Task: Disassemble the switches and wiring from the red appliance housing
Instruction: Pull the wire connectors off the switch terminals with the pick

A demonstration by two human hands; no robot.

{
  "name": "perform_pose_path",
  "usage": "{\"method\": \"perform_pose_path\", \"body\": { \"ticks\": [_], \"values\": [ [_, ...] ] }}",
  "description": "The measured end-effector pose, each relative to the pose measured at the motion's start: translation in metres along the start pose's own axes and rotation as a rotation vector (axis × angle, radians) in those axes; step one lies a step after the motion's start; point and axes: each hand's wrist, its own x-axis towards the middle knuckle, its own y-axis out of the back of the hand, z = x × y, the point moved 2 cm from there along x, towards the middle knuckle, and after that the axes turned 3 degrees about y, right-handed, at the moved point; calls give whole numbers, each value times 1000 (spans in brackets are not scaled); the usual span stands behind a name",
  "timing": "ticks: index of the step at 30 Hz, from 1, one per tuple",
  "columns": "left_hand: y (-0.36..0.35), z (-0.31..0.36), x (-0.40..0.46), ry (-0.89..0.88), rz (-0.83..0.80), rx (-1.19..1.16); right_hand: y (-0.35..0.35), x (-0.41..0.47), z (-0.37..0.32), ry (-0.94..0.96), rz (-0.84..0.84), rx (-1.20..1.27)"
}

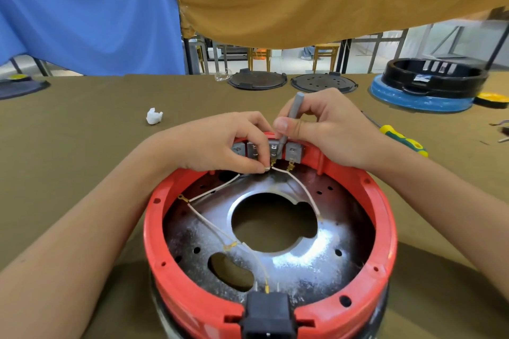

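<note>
In the head view, the red appliance housing (176,281) sits upturned on the olive tabletop (82,129), its far rim right under both hands. The left hand (220,143) pinches the end of a white wire (217,187) between thumb and forefinger, just at a brass terminal beneath the row of grey switches (293,152) set in that rim. The right hand (327,129) grips a slim grey tool (290,118) like a pen, fingers curled round it, its tip down against the switch beside the left fingertips. More white wires run below the fingers across the metal plate (316,253) inside the housing, towards a black power socket (268,311) at the near rim. Right of the right-hand fingers lies a yellow-green screwdriver (403,140); left of the left-hand fingers, a crumpled white scrap (154,116)
</note>
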Motion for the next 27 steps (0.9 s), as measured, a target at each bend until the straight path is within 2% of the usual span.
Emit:
{"method": "perform_pose_path", "body": {
  "ticks": [12, 16, 19, 23, 27],
  "values": [
    [0, 2, -1, 17, 6, -19, 0, 1, 2, -150, 59, 68],
    [-1, 1, -1, 23, 4, 2, -1, 0, 3, -156, 22, 58],
    [-1, 1, -1, 20, -1, -2, -1, 0, 2, -119, -1, 43],
    [0, 1, -1, 25, 2, -16, -1, 0, 2, -61, 54, 71],
    [0, 0, 0, 35, 5, -13, 2, -1, -1, 86, 100, 91]
  ]
}}
